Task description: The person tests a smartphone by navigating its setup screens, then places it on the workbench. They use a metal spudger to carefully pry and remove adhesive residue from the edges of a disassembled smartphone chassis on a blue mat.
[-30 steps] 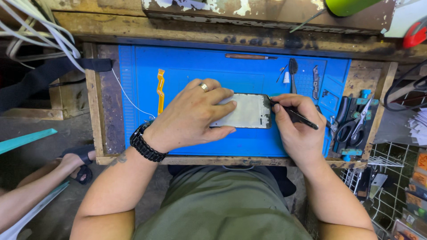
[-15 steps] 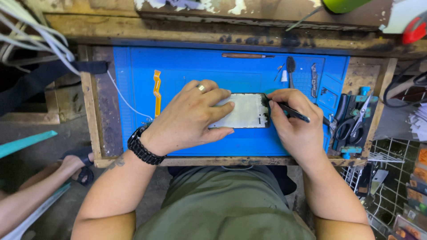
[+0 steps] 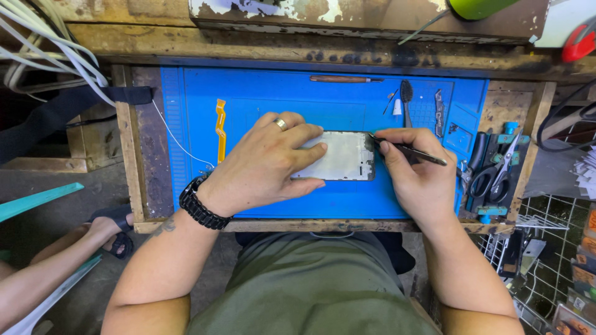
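Note:
An opened phone (image 3: 344, 156) with a pale inner frame lies flat on the blue work mat (image 3: 261, 99). My left hand (image 3: 264, 162), with a ring and a black wristwatch, presses down on the phone's left part and covers it. My right hand (image 3: 417, 177) grips a thin dark pointed tool (image 3: 413, 152) like a pen; its tip touches the phone's upper right corner.
An orange flex strip (image 3: 220, 129) lies left on the mat. A slim brown-handled tool (image 3: 344, 79), a small brush (image 3: 406, 99) and metal tweezers (image 3: 439, 104) lie at the back. Scissors and pliers (image 3: 493, 174) sit at the right edge. White cables (image 3: 43, 56) hang at upper left. Another person's arm (image 3: 56, 260) is at lower left.
The view has shifted slightly. My right hand has edged the tool tip along the phone's upper right corner. My left hand stays pressed on the phone.

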